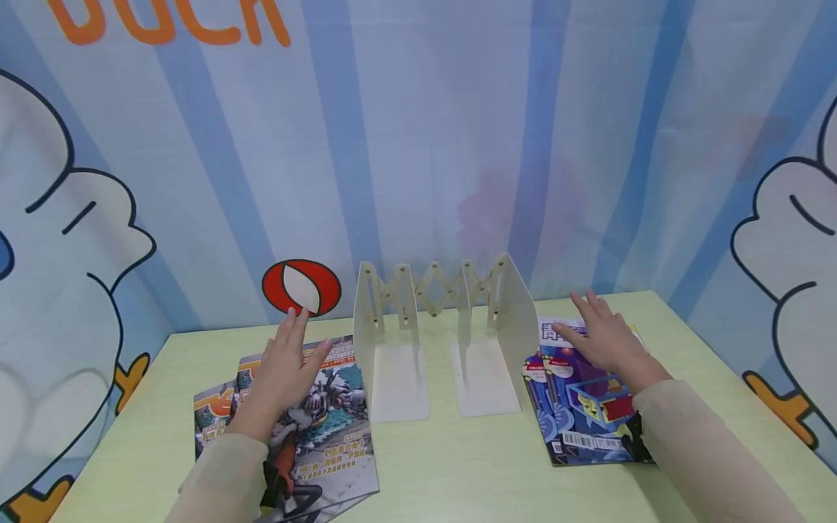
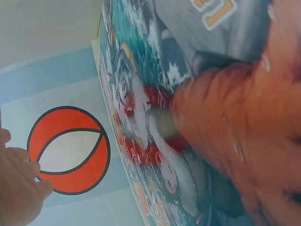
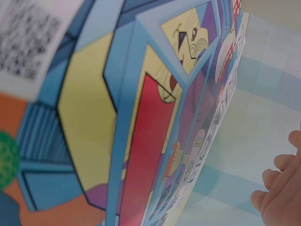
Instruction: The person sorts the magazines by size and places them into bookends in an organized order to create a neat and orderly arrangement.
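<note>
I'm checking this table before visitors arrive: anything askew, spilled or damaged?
Only mildly: the left magazines lie fanned, edges out of line, and the right magazines overlap unevenly too. The bookend rack between them stands upright; no spill or damage shows.

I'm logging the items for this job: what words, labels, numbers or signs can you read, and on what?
"DUCK", apparently, its tops cut off: on the backdrop.
Left magazines: lettering too small, blurred or covered to read.
Right magazines: title partly covered, small print and barcode digits unreadable.

Lettering [image 1: 168, 27] is cut off above; a sleeve [image 1: 219, 476] partly hides the left magazines [image 1: 336, 439].
</note>
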Tool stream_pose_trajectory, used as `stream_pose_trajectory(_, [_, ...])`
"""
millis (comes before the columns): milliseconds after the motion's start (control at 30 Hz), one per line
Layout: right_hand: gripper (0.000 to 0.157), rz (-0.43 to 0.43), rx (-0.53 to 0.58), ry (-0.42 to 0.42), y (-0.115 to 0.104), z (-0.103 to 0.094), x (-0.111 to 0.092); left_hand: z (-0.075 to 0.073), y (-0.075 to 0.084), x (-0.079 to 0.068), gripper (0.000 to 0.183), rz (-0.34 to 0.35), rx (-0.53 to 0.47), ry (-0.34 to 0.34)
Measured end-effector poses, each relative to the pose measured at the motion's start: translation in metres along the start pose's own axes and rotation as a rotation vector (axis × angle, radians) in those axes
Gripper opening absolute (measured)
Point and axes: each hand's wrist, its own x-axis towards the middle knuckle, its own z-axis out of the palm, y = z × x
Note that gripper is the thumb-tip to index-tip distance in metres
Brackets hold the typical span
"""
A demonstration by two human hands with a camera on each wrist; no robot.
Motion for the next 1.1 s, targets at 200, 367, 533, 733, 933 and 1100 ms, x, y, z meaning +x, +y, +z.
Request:
stream_pose_trajectory(200, [0.093, 0.010, 0.008, -0.003, -0.001, 0.001, 0.001, 0.001, 0.004, 0.000, 0.080, -0.013, -0.018, 0.010])
stream_pose_trajectory(367, [0.095, 0.017, 0.017, -0.020, -0.003, 0.001, 0.002, 0.002, 0.007, 0.000, 0.080, -0.016, -0.055, 0.010])
stream_pose_trajectory(533, [0.094, 0.028, 0.021, -0.029, -0.004, 0.001, 0.004, 0.002, 0.011, -0.001, 0.078, -0.004, -0.109, 0.000])
stream_pose_trajectory(733, [0.094, 0.036, 0.032, -0.045, -0.005, 0.002, 0.004, 0.000, 0.018, -0.002, 0.076, 0.035, -0.176, 0.001])
stream_pose_trajectory(933, [0.102, 0.042, 0.025, -0.063, -0.006, 0.002, 0.004, 0.000, 0.025, -0.002, 0.077, 0.028, -0.219, -0.015])
stream_pose_trajectory(1100, [0.105, 0.045, 0.021, -0.064, -0.006, 0.001, 0.005, -0.001, 0.030, -0.003, 0.075, 0.036, -0.248, -0.022])
